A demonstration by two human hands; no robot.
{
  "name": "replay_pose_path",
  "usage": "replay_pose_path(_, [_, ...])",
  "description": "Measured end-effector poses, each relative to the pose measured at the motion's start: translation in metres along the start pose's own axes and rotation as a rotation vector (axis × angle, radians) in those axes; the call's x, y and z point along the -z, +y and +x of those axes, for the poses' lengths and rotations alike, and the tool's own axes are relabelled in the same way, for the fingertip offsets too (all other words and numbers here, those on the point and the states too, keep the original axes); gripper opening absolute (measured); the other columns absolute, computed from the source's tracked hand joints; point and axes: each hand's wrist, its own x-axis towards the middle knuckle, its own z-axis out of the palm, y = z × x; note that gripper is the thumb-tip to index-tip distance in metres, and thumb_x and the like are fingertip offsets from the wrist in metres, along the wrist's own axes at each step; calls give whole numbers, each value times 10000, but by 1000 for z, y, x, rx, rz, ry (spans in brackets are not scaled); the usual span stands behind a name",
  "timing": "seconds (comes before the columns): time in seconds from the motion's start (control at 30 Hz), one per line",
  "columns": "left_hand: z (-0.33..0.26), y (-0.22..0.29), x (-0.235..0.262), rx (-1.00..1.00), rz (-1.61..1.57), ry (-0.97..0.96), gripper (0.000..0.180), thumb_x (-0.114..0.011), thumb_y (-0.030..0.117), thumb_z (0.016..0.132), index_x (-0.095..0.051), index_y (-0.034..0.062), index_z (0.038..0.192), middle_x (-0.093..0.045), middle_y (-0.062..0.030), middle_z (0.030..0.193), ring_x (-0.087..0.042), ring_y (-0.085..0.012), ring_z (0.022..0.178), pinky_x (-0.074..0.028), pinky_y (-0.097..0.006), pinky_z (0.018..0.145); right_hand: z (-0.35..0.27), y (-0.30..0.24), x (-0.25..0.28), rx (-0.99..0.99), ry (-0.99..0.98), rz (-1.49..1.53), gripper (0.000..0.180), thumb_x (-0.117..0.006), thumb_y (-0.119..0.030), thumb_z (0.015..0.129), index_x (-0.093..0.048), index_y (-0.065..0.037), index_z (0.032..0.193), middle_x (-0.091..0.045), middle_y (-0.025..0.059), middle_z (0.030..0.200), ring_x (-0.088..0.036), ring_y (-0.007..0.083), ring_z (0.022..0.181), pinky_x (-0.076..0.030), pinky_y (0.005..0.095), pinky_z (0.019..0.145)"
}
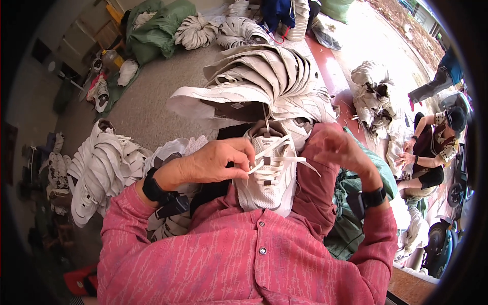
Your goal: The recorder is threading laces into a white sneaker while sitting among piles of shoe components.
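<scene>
A white shoe upper (269,190) with a mesh toe lies between my knees, toe toward me. White shoelace (266,161) crosses its tongue through the eyelets. At the upper's left edge my left hand (226,158) pinches a length of the lace between thumb and fingers. My right hand (341,148) hovers over my right knee, to the right of the upper and apart from it. Its fingers are bent and blurred, so I cannot tell whether they hold anything. One lace end sticks out to the right below that hand. A nested stack of white uppers (269,76) lies just beyond.
More stacked uppers (109,162) lie to my left, with others (373,96) on the right-hand ground. Green sacks (160,30) stand at the back left. Green sacking (351,218) lies by my right leg. Another person (432,142) sits at the right, near motorbikes.
</scene>
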Motion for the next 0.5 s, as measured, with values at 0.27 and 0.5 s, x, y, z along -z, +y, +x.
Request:
replay_pose_path(0.27, [-11,7,0,144,14,-9,138,-695,143,846,-672,12,884,-622,-65,853,-597,-158,775,-460,-290,690,1,9,-56,286,-78,-125,208,-767,-146,793,-692,-48,960,-505,37,803,-512,188,764,-432,305,673])
replay_pose_path(0.5, [-19,13,-1,378,0,45,190,-678,197,865,-673,11,902,-628,-74,771,-600,-149,715,-468,-292,667,-15,-31,-63,164,-30,-209,359,-709,-222,860,-503,8,675,-462,100,734,-497,248,644,-405,371,597])
